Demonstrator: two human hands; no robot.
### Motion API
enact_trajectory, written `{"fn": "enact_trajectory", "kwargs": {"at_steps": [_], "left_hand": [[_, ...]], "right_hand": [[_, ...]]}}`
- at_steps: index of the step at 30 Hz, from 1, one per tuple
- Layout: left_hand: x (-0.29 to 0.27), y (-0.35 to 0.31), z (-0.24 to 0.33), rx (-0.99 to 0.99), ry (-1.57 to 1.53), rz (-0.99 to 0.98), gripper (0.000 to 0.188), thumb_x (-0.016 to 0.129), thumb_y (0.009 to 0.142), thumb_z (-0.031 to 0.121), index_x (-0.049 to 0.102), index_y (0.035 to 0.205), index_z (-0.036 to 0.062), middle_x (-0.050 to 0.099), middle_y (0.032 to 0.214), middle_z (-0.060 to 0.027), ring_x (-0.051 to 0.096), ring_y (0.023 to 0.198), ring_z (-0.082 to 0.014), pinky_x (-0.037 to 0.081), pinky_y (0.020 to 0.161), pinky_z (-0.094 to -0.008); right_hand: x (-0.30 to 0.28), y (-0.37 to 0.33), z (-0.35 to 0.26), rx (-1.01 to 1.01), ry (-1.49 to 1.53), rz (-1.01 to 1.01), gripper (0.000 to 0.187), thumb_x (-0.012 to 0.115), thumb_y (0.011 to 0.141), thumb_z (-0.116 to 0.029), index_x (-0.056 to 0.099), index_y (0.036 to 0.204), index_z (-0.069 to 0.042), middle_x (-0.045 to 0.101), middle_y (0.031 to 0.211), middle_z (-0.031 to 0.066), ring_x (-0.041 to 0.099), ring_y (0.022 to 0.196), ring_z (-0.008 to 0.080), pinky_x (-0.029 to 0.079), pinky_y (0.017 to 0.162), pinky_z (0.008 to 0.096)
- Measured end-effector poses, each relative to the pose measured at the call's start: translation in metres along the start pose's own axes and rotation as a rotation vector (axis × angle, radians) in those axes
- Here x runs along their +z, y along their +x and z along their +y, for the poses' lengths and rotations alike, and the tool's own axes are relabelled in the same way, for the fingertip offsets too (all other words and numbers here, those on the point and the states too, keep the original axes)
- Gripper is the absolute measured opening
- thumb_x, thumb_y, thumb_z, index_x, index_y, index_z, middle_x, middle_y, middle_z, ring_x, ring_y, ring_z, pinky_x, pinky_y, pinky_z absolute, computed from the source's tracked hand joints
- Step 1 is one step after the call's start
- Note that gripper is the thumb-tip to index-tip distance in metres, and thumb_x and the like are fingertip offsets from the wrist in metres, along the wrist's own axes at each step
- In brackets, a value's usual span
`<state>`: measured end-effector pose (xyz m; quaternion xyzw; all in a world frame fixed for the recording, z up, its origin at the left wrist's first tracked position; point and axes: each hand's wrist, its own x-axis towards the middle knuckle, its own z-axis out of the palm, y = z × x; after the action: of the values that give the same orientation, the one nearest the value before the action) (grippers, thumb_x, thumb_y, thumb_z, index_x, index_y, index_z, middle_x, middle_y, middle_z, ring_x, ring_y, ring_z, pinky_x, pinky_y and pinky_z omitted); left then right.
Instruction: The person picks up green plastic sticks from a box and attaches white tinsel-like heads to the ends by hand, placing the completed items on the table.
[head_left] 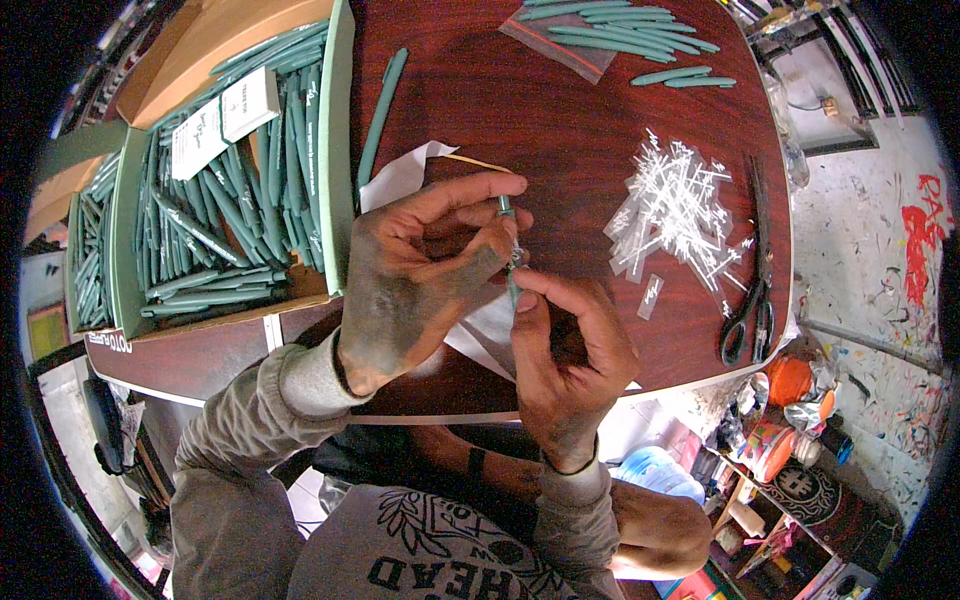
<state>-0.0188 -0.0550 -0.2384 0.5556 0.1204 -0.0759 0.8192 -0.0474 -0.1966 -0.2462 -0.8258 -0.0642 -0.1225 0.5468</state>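
Observation:
Above the near part of the table, my left hand [400, 270] pinches the upper part of a green pen [504, 204] between thumb and fingers. My right hand [575, 360] grips its lower end with thumb and forefinger. The pen stands roughly upright, and my fingers cover much of it. A small shiny patch shows on the pen between the two hands; I cannot tell what it is. Under my left hand lies a white sheet or cloth [402, 178], partly hidden. Beyond it one more green pen [382, 115] rests beside the box.
A cardboard box [340, 130] full of green pens, with a white card [225, 122] on top, stands left. Far right are loose green pens [630, 35] on a clear bag [575, 50]. Right of my hands lie a pile of small clear printed strips [675, 205] and black scissors [750, 315].

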Motion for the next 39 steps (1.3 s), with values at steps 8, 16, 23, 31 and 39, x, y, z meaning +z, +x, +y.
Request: {"fn": "enact_trajectory", "kwargs": {"at_steps": [8,16,23,31,39], "left_hand": [[-0.001,0.001,0.0,0.028,0.047,-0.006,0.031,0.065,0.091,0.006,0.063,0.122,0.0042,0.07,0.102,-0.0059,0.064,0.087,-0.0085,0.055,0.069,-0.0221],[-0.001,0.001,0.002,0.028,0.101,-0.004,0.033,0.065,0.093,0.01,0.061,0.124,0.0033,0.069,0.104,-0.0054,0.063,0.089,-0.0083,0.055,0.068,-0.022],[-0.003,0.004,-0.001,0.054,0.132,-0.071,0.039,0.069,0.091,0.01,0.059,0.128,0.0034,0.068,0.108,-0.0058,0.062,0.09,-0.008,0.053,0.071,-0.0211],[-0.003,0.004,-0.008,0.094,0.1,-0.06,0.044,0.07,0.091,0.011,0.056,0.131,0.0015,0.068,0.109,-0.0083,0.061,0.094,-0.0089,0.051,0.078,-0.0218],[-0.005,0.004,-0.009,0.136,0.135,-0.07,0.046,0.071,0.091,0.014,0.055,0.131,-0.0007,0.068,0.106,-0.0085,0.061,0.093,-0.0094,0.051,0.078,-0.0218]], "right_hand": [[0.001,0.001,0.002,-0.004,0.018,-0.003,0.018,0.063,0.085,0.005,0.072,0.098,-0.004,0.062,0.079,0.0036,0.052,0.069,0.0079,0.04,0.063,0.0205],[0.0,0.003,0.001,-0.005,0.041,-0.01,0.019,0.062,0.084,0.005,0.071,0.099,-0.003,0.062,0.08,0.0034,0.052,0.071,0.0075,0.04,0.063,0.0204],[-0.002,0.004,0.002,0.025,0.068,-0.034,0.016,0.064,0.087,0.002,0.07,0.1,-0.003,0.063,0.082,0.0034,0.053,0.071,0.0073,0.041,0.064,0.0201],[-0.005,-0.009,-0.005,0.22,0.19,-0.051,0.028,0.069,0.089,-0.005,0.063,0.116,-0.002,0.065,0.088,0.0015,0.051,0.071,0.0028,0.039,0.063,0.017],[-0.013,-0.007,-0.011,0.304,0.115,-0.12,0.031,0.071,0.089,-0.01,0.062,0.117,0.0,0.066,0.083,0.0021,0.054,0.071,0.0033,0.04,0.063,0.0173]]}}
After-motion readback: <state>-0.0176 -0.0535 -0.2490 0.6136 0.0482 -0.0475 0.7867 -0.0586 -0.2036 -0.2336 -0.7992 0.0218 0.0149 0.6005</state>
